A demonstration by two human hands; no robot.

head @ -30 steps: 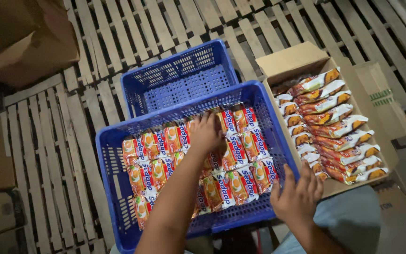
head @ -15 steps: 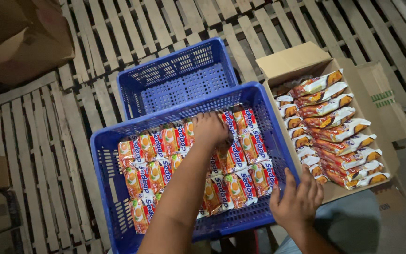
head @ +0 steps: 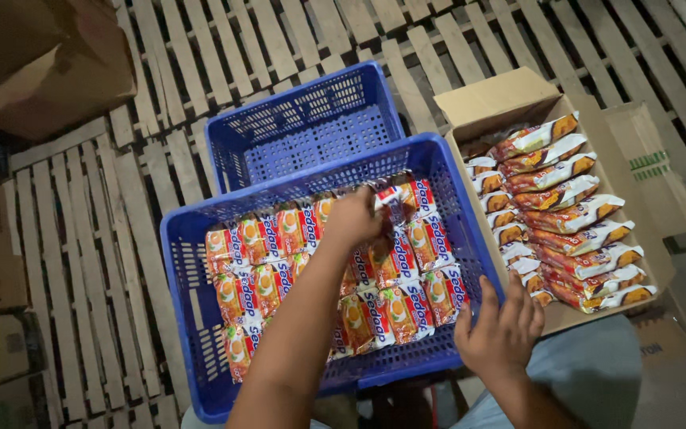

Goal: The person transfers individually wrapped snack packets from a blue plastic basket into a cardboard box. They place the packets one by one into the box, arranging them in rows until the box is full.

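Observation:
A blue plastic crate (head: 178,262) in front of me holds rows of orange and red noodle packets (head: 267,238). My left hand (head: 351,221) reaches into its far middle, fingers closed on one noodle packet (head: 391,202) that is tipped up from its row. My right hand (head: 500,330) rests on the crate's near right rim, fingers spread and holding nothing. Beside it on the right, an open cardboard box (head: 510,94) holds rows of similar packets (head: 565,214).
A second blue crate (head: 303,127), holding nothing, stands behind the first. Everything sits on wooden pallets (head: 105,206). Brown cartons (head: 33,56) lie at the top left and down the left edge. Another carton (head: 653,171) is right of the open box.
My left hand has closed on a packet in the far row and tipped it up. My right hand has barely moved on the rim.

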